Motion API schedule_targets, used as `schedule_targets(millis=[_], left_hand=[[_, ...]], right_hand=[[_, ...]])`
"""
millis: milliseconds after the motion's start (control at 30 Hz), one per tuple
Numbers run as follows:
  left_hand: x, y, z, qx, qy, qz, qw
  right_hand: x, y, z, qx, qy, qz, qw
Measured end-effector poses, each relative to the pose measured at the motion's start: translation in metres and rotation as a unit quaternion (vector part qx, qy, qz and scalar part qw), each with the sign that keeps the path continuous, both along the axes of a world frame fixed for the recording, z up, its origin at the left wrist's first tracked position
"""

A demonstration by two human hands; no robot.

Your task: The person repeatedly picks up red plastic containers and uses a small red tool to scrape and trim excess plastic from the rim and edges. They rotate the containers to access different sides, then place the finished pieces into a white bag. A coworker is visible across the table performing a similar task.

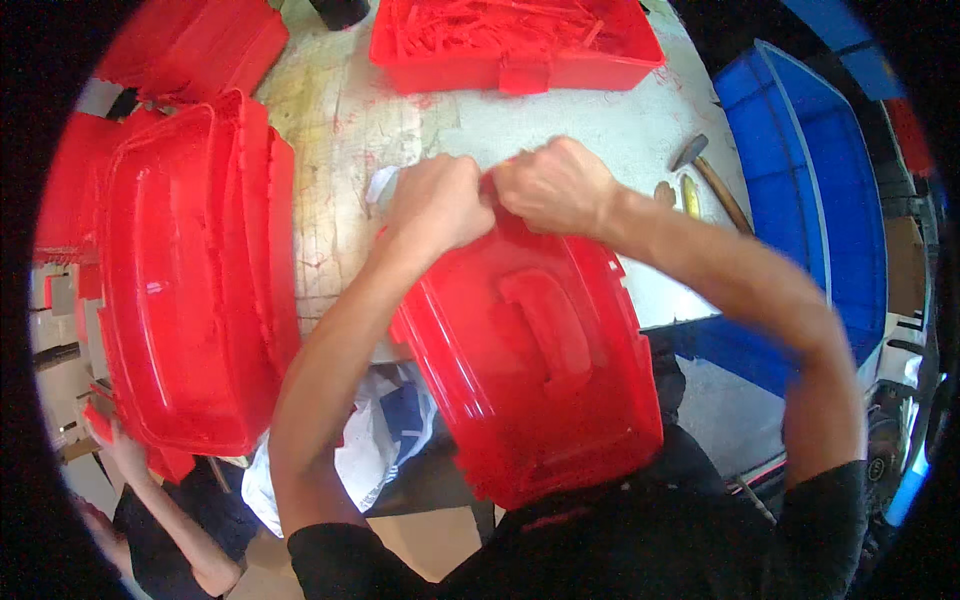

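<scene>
A large glossy red plastic lid (500, 350) with a raised handle shape in its middle lies tilted between my forearms. Its near end rests close against my body, and its far end is over the table. My left hand (440, 203) is closed at the far edge of the lid, knuckles up. Right beside it, my right hand (560, 187) is also closed on that edge. The fingertips of both hands are hidden underneath, so the exact grip does not show.
Stacked red plastic lids (165, 290) stand at left. A red bin (590, 75) of red plastic strips sits at the far side. On the right are a hammer (715, 180), a yellow-handled tool (690, 197) and a blue crate (820, 150). Another person's arm (175, 520) reaches in at lower left.
</scene>
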State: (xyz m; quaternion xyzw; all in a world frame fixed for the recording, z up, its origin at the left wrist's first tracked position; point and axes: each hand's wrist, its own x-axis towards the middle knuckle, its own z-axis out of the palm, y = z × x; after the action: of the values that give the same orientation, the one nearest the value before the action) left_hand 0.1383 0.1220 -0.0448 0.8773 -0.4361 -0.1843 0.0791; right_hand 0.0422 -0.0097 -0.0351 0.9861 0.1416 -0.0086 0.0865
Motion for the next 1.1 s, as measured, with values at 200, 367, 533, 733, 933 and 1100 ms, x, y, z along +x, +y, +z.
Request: schedule_targets(millis=[200, 367, 533, 733, 933, 1100], left_hand=[[-0.002, 0.002, 0.004, 0.020, -0.010, -0.013, 1.000], [0.001, 0.003, -0.001, 0.010, 0.005, -0.001, 1.000], [0.000, 0.003, -0.003, 0.013, -0.005, 0.012, 1.000], [-0.002, 0.001, 0.000, 0.008, -0.020, 0.014, 1.000], [0.000, 0.002, -0.001, 0.004, -0.022, -0.002, 1.000], [0.003, 0.006, -0.003, -0.012, -0.047, -0.048, 0.998]], right_hand=[[-0.012, -0.001, -0.022, 0.033, -0.050, -0.030, 0.998], [-0.014, -0.009, -0.019, 0.038, -0.078, -0.009, 0.996], [-0.020, -0.018, -0.011, 0.063, -0.098, -0.034, 0.993], [-0.015, -0.009, -0.009, 0.022, -0.033, -0.004, 0.999], [0.000, -0.002, 0.012, -0.058, 0.005, 0.069, 0.996], [0.017, 0.010, 0.025, -0.136, 0.049, 0.188, 0.972]])
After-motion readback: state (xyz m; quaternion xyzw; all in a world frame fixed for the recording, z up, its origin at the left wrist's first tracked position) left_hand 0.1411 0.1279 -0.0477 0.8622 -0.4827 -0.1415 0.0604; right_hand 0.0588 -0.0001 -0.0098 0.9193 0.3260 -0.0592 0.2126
